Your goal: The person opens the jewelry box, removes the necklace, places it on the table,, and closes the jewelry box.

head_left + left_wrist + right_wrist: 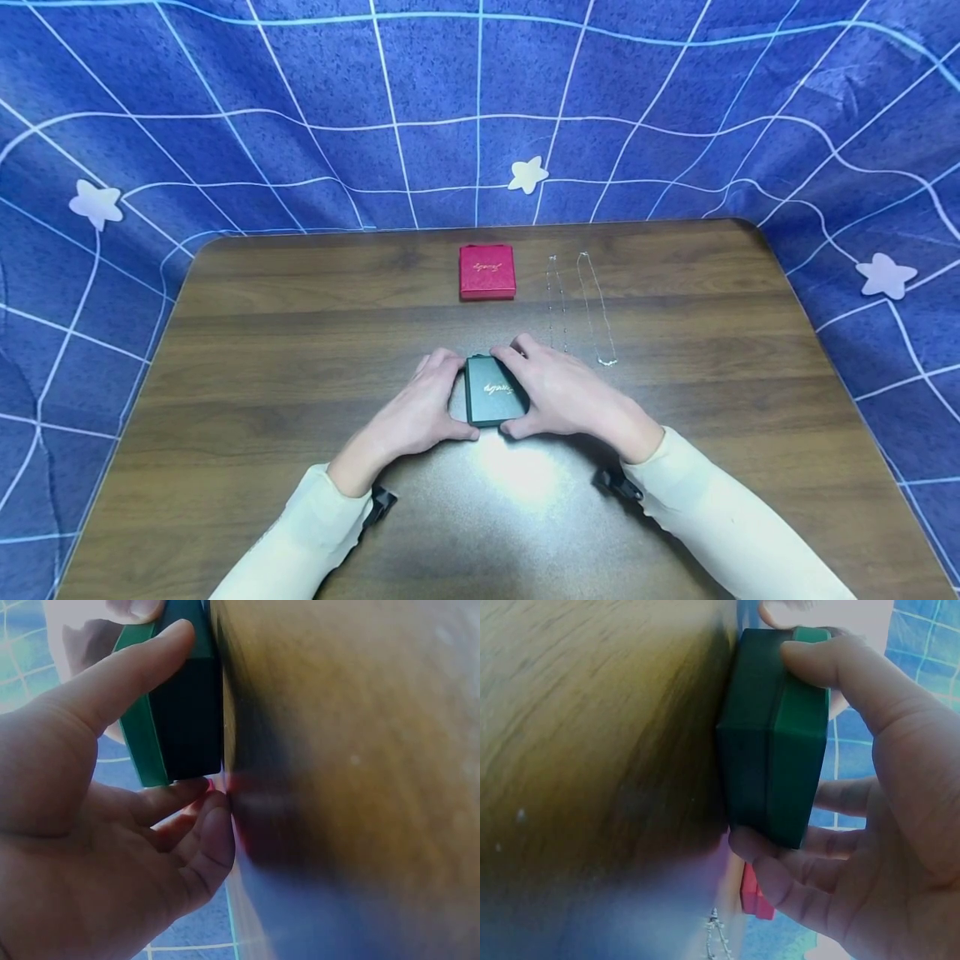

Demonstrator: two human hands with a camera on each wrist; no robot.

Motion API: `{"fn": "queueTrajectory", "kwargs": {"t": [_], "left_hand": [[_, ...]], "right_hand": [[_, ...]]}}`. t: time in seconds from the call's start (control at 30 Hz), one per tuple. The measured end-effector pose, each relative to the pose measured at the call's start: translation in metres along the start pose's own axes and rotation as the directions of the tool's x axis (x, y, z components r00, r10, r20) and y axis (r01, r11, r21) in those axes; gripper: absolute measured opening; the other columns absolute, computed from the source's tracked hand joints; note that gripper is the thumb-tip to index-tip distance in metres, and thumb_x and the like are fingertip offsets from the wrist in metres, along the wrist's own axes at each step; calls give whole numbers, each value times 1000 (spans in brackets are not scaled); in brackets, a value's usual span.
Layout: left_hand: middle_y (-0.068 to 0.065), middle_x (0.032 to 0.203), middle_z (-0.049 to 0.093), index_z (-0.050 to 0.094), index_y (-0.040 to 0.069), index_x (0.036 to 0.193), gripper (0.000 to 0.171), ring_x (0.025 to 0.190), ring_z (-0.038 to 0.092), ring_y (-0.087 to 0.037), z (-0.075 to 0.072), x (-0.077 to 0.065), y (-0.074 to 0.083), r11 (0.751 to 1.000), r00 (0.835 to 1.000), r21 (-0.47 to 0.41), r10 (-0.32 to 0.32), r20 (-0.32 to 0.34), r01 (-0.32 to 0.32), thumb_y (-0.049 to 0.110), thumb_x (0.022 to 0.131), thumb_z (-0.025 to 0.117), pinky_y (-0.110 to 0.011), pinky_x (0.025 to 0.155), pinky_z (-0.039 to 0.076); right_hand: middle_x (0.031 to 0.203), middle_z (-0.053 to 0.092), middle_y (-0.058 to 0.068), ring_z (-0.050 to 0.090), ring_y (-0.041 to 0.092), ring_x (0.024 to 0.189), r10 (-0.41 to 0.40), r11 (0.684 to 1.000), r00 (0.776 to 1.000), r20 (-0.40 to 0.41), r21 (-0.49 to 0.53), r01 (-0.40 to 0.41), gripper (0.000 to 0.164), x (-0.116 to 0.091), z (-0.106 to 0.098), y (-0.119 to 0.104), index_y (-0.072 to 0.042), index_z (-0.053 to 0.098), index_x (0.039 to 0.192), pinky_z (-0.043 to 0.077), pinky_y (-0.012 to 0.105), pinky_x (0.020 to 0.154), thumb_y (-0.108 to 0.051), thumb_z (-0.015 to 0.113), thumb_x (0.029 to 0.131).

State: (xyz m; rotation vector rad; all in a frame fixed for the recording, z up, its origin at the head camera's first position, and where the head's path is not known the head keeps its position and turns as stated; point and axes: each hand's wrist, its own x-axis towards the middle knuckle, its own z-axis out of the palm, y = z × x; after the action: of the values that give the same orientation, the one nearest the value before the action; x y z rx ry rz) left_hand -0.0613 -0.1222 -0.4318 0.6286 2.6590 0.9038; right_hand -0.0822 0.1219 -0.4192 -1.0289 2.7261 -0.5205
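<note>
A small dark green jewelry box [491, 400] with gold lettering on its lid lies on the table between both hands. My left hand [427, 404] holds its left side, thumb at the near corner and fingers toward the far edge. From the right, my right hand [558, 392] grips it with the thumb near the front and fingers over the far side. In the right wrist view, the right thumb presses the brighter green lid [799, 750], which sits on the darker base [746, 735]. The left wrist view shows the left thumb along the box's side [187, 712].
A red jewelry box [487, 273] with gold lettering stands farther back on the wooden table [300, 317]. Right of it lie two thin silver necklaces, one with a small pendant [607, 362]. A blue patterned curtain [435, 158] hangs behind the table.
</note>
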Motion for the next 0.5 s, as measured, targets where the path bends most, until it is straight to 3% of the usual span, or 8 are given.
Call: {"fn": "queueTrajectory", "kwargs": {"t": [0.27,0.5], "left_hand": [[-13,134,52,55,-5,139,92,123,47,-30,0,1,1,1000,1000,28,-6,7,6,28,67,102,-46,110,43],[-15,142,51,46,-4,152,106,131,46,-31,-2,1,1,1000,999,-2,-22,25,22,31,69,101,-49,113,43]], "right_hand": [[126,54,7,60,18,90,8,1000,1000,4,4,-8,105,1,1,0,-8,49,155,57,37,78,-53,92,70],[125,54,8,59,18,90,5,1000,1000,4,8,-5,105,0,1,0,-8,50,154,57,38,80,-52,93,70]]}}
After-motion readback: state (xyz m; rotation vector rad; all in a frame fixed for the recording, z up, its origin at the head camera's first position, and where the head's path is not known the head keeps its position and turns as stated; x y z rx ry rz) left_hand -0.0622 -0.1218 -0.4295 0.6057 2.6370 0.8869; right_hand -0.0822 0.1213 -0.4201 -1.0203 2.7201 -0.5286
